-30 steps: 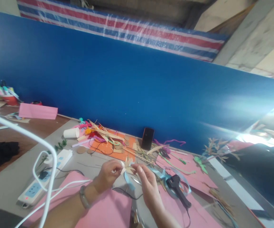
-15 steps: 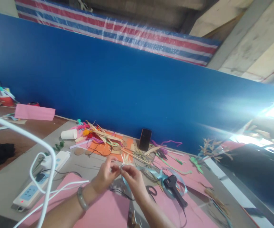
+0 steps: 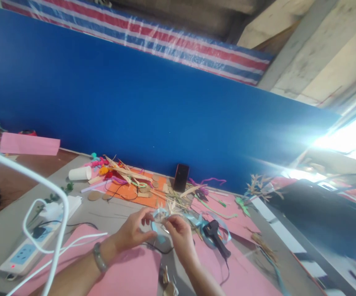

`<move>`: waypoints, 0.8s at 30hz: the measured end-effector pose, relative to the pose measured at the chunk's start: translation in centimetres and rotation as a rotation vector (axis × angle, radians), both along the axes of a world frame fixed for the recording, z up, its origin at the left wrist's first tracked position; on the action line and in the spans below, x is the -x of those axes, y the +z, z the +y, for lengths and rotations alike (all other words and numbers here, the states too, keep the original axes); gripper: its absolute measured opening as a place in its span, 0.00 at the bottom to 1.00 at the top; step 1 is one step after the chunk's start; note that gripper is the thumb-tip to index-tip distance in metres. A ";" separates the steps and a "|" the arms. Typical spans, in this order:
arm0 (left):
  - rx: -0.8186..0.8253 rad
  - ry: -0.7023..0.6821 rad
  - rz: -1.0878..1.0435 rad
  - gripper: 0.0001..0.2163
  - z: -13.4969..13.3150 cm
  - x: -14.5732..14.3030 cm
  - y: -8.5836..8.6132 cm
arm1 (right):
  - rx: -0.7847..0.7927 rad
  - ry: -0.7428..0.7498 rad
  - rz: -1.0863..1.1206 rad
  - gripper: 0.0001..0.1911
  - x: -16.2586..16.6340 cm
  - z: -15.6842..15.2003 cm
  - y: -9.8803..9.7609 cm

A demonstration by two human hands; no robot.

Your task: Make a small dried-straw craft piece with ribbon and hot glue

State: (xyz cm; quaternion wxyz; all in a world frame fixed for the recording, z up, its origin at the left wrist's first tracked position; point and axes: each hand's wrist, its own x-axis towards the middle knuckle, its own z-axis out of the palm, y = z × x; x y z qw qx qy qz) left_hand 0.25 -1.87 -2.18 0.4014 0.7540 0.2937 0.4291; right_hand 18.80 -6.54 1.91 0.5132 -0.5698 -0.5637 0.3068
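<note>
My left hand (image 3: 135, 231) and my right hand (image 3: 179, 233) meet above the table, both pinching a small straw flower (image 3: 171, 206) wrapped with light blue ribbon (image 3: 158, 218). The ribbon loops between the fingers and hangs a little below them. A bracelet sits on my left wrist. Pink paper (image 3: 135, 273) lies under my forearms.
A black glue gun (image 3: 215, 237) lies just right of my hands on more ribbon. Behind are an orange sheet (image 3: 135, 193) heaped with straw and pipe cleaners, a dark phone (image 3: 181, 177) leaning on the blue wall, a paper cup (image 3: 79, 174). A white power strip (image 3: 33, 246) and cables lie left.
My hands came together on the flower and now hold it with the blue ribbon looped round it. The view has swung right, shifting the table things leftward.
</note>
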 end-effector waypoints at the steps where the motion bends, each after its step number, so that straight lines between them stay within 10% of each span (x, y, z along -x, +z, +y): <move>1: -0.019 0.039 0.003 0.24 0.0 0.1 0.0 | -0.014 -0.039 -0.030 0.11 -1.1 -0.6 0.3; 11: -0.003 0.367 0.013 0.11 1.0 0.0 -0.9 | -0.021 -0.402 -0.196 0.15 -14.4 -2.5 2.3; 24: -0.119 0.406 0.036 0.03 2.6 1.0 -1.5 | 0.160 -0.326 -0.578 0.10 -15.4 9.3 0.3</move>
